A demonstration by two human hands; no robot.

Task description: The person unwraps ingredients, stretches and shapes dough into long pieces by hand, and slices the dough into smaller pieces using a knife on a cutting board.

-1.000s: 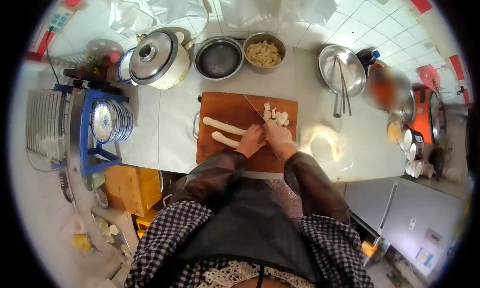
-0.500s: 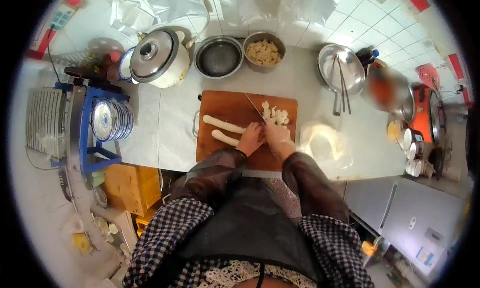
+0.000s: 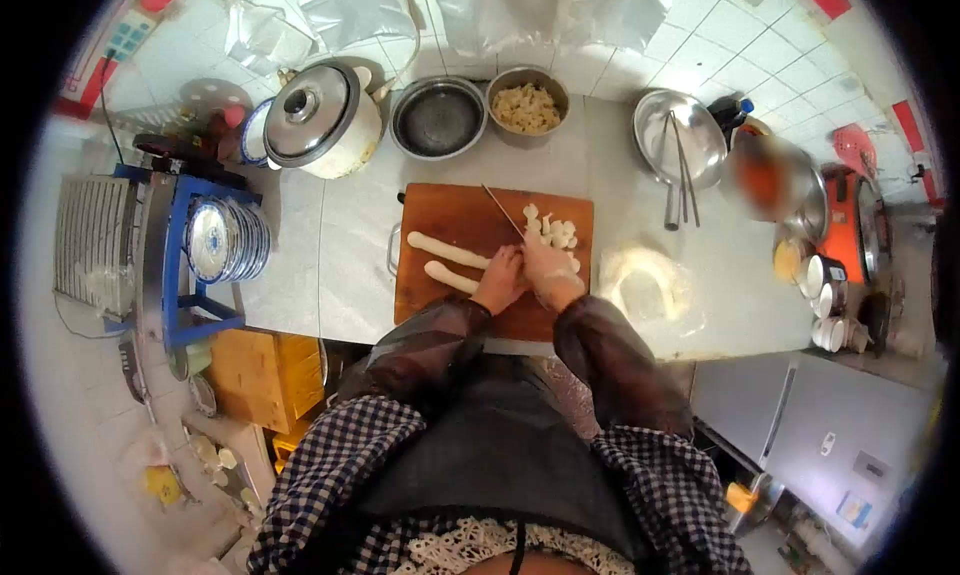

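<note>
On the wooden cutting board [image 3: 440, 207] lie two dough ropes [image 3: 445, 248], side by side. My left hand [image 3: 501, 278] is closed over their right ends, its fingertips beside the knife. My right hand [image 3: 550, 274] is wrapped round the handle of a knife [image 3: 503, 211], which it hides; the thin blade points up and left over the board. Cut dough pieces [image 3: 548, 227] lie in a loose heap just right of the blade, some partly behind my right hand.
Right of the board, a dough ring [image 3: 648, 283] lies under clear plastic. Behind stand a lidded pot [image 3: 320, 120], a dark metal basin [image 3: 438, 117] and a bowl of pale food [image 3: 528, 105]. A pan with chopsticks [image 3: 681, 140] is back right; a blue plate rack [image 3: 180, 265] stands left.
My right hand and the knife have shifted slightly left. My left hand stays on the dough ropes, almost unmoved.
</note>
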